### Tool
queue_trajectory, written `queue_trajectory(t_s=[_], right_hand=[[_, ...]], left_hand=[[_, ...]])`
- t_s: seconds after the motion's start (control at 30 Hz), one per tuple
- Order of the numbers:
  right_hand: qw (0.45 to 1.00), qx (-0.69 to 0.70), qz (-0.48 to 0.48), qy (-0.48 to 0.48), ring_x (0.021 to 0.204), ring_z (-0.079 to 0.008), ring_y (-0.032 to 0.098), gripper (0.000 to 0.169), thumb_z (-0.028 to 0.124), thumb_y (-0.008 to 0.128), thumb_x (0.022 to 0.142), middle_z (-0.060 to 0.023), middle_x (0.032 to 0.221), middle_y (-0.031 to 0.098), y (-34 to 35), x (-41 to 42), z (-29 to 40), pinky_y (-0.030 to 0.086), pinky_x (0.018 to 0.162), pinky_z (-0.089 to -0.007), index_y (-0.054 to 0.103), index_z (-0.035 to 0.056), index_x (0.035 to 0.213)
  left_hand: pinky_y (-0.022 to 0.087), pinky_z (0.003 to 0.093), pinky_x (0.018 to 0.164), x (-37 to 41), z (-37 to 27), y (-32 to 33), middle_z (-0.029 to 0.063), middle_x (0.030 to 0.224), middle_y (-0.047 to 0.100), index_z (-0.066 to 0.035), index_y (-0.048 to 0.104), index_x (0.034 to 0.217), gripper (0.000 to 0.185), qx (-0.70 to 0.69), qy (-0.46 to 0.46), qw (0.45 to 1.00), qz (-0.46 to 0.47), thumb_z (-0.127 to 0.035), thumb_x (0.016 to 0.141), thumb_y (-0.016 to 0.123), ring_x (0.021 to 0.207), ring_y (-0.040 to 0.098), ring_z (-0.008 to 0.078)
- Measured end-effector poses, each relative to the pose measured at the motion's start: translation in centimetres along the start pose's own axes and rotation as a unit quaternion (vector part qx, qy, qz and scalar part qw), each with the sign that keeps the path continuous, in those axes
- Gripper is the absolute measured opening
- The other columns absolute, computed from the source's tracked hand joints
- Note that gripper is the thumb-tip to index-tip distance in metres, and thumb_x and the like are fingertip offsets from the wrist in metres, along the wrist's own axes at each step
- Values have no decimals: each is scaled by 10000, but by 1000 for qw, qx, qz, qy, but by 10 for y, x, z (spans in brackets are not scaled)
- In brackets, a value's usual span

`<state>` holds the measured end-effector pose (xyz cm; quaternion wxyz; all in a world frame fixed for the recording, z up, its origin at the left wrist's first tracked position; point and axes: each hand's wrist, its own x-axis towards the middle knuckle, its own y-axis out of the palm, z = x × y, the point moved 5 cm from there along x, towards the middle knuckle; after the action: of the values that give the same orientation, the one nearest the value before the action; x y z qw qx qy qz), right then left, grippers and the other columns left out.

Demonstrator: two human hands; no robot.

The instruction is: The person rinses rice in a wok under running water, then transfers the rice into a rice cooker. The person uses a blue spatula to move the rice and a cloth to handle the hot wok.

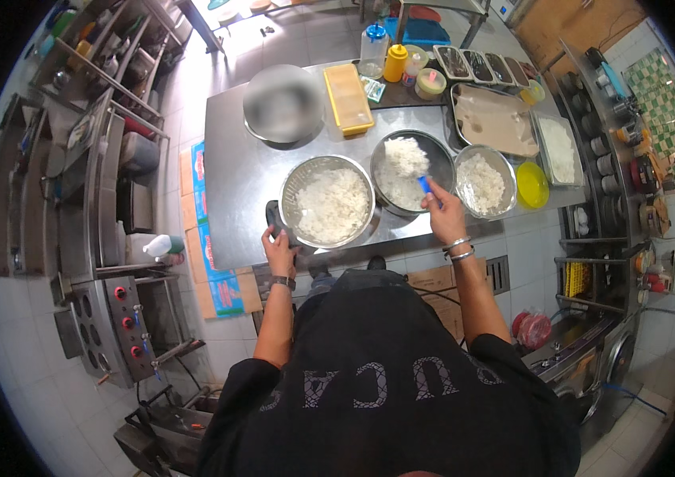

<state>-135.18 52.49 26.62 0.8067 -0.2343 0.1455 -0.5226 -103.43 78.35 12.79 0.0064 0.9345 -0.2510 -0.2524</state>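
My right hand (445, 208) grips the blue handle of a utensil (424, 183), whose far end is at a mound of cooked white rice in a dark round pot (446, 156). My left hand (279, 247) is at the black handle (272, 216) of a perforated metal colander (287, 189) that holds more rice (337, 206); the fingers partly hide the handle. Right of the pot stands a clear bowl (511, 182) with rice in it. These vessels stand side by side on a stainless steel table (230, 149).
Behind them are a round metal vessel (284, 104), a yellow-rimmed box (348, 98), a yellow squeeze bottle (395, 63) and a paper-lined tray (492, 116). A yellow bowl (532, 185) and a tray of white contents (558, 149) stand right. A stove (114, 328) is at left.
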Motion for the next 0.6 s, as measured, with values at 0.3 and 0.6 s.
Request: queue_trajectory(t_s=[0.3, 0.6], right_hand=[[907, -395, -20, -145, 727, -303, 625, 492, 39, 552, 833, -91, 769, 602, -41, 3, 15, 511, 643, -445, 616, 152, 1308], [835, -520, 165, -73, 900, -320, 721, 261, 161, 507, 912, -162, 936, 736, 43, 69, -20, 573, 761, -414, 760, 102, 943]], left_hand=[[561, 349, 693, 4, -3, 11, 181, 1007, 666, 79, 599, 1135, 624, 226, -51, 968, -97, -381, 783, 831, 834, 671, 251], [495, 309, 682, 39, 15, 0, 72, 812, 657, 36, 641, 887, 354, 296, 142, 942, -66, -269, 795, 798, 744, 615, 157]])
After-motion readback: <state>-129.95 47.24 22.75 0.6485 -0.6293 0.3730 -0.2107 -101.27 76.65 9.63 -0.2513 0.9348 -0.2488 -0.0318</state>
